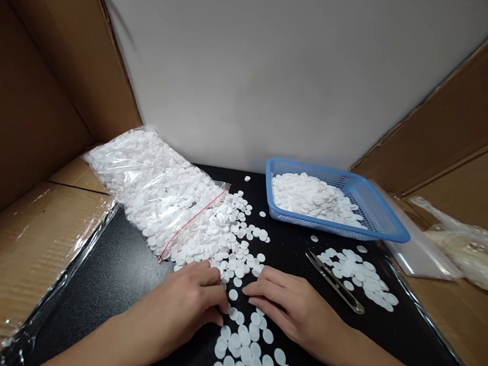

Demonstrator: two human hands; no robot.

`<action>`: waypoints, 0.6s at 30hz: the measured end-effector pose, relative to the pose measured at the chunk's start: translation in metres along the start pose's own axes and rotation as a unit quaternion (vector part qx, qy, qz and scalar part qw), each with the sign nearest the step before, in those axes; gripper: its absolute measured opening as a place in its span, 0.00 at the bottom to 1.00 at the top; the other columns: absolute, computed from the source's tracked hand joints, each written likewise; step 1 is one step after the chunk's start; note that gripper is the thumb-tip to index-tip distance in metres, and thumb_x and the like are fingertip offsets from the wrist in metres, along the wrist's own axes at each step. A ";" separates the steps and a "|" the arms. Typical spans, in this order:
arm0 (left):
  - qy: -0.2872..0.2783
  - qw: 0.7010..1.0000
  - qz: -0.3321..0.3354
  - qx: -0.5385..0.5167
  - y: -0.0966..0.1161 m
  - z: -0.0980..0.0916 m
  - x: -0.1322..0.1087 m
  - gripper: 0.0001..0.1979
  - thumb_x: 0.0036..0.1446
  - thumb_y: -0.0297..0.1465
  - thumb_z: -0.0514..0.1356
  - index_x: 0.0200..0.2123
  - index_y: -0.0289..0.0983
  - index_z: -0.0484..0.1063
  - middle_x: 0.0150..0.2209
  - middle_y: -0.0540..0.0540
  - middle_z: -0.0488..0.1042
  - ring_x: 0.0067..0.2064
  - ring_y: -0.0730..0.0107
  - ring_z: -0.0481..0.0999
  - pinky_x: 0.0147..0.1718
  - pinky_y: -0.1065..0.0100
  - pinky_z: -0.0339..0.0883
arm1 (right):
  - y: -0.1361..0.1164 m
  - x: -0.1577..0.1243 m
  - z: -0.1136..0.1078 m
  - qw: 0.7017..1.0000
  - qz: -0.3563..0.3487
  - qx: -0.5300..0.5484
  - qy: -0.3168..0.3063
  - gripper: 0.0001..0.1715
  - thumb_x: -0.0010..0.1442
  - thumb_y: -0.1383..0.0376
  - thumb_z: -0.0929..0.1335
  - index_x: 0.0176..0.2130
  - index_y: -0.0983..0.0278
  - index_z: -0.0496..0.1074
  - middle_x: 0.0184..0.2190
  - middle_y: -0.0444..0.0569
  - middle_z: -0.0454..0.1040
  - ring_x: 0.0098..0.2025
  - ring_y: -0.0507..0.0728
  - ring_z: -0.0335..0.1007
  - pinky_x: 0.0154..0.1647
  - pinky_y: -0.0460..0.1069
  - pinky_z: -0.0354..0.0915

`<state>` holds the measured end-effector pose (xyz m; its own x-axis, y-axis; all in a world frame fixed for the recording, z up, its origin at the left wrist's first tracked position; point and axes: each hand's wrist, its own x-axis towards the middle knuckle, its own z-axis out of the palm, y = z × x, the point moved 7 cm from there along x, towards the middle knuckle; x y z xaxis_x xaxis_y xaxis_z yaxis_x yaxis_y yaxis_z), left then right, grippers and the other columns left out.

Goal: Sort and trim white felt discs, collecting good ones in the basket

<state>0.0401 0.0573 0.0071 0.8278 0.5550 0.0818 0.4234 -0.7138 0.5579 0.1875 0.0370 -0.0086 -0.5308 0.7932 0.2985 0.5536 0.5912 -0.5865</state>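
Many small white discs (246, 353) lie spread over the black tabletop between and below my hands. My left hand (197, 301) rests palm down at the left edge of the discs, its fingers bent and pressed together; whatever lies under the fingertips is hidden. My right hand (286, 302) is on the other side, index and middle fingers stretched out and slightly apart, touching the table beside single discs. Beyond the hands, more discs spill from the open mouth of a clear zip bag (154, 179) with a red seal line, lying on its side.
At the back right stands a blue basket (374, 208) partly filled with white discs. Metal thread snips (336, 283) lie right of my right hand, beside a smaller disc pile (363, 278). A plastic bag (476, 254) rests on cardboard at far right. Cardboard walls and a grey panel surround the table.
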 end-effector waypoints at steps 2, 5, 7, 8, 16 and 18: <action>-0.024 1.000 0.006 0.009 0.005 0.006 -0.001 0.07 0.57 0.22 0.67 0.33 0.39 0.74 0.32 0.51 0.72 0.36 0.65 0.72 0.34 0.68 0.60 | -0.005 0.002 0.006 0.999 -0.018 -0.049 -0.013 0.15 0.70 0.70 0.62 0.50 0.61 0.75 0.31 0.46 0.71 0.30 0.53 0.70 0.30 0.46 0.68; -0.026 0.999 -0.005 0.020 0.008 0.010 -0.002 0.09 0.56 0.24 0.69 0.32 0.38 0.71 0.32 0.51 0.73 0.35 0.65 0.71 0.33 0.67 0.59 | -0.009 0.004 0.012 0.994 -0.027 -0.101 -0.028 0.15 0.68 0.70 0.64 0.51 0.61 0.75 0.30 0.46 0.70 0.28 0.53 0.69 0.29 0.46 0.67; 0.002 0.999 -0.025 0.033 0.004 0.009 -0.002 0.09 0.56 0.22 0.68 0.32 0.38 0.71 0.32 0.51 0.73 0.35 0.65 0.71 0.33 0.66 0.58 | -0.009 0.004 0.013 0.995 -0.018 -0.091 -0.028 0.12 0.68 0.69 0.65 0.48 0.62 0.75 0.31 0.46 0.71 0.28 0.53 0.70 0.29 0.46 0.67; 0.022 0.998 -0.037 0.041 0.001 0.007 -0.002 0.10 0.56 0.20 0.67 0.33 0.38 0.71 0.32 0.52 0.73 0.35 0.65 0.70 0.34 0.66 0.58 | -0.008 0.004 0.013 0.997 -0.012 -0.075 -0.027 0.10 0.68 0.69 0.65 0.46 0.63 0.76 0.31 0.46 0.72 0.29 0.53 0.71 0.30 0.46 0.67; 0.034 0.993 -0.091 0.074 -0.004 0.014 0.004 0.09 0.55 0.25 0.70 0.34 0.37 0.71 0.34 0.49 0.72 0.36 0.61 0.69 0.35 0.64 0.56 | -0.005 0.004 0.013 0.999 0.016 -0.022 -0.031 0.12 0.67 0.71 0.66 0.46 0.61 0.76 0.32 0.45 0.70 0.30 0.53 0.70 0.32 0.46 0.67; 0.029 0.992 -0.097 0.075 -0.002 0.018 0.006 0.11 0.54 0.23 0.71 0.33 0.37 0.71 0.34 0.49 0.71 0.37 0.61 0.69 0.35 0.63 0.55 | -0.004 0.004 0.013 0.999 0.032 0.010 -0.035 0.09 0.65 0.72 0.67 0.42 0.61 0.76 0.32 0.45 0.70 0.30 0.52 0.70 0.31 0.46 0.66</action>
<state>0.0508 0.0545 -0.0087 0.7053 0.7081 0.0343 0.6257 -0.6446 0.4393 0.1743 0.0355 -0.0149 -0.5388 0.8168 0.2062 0.5751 0.5355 -0.6184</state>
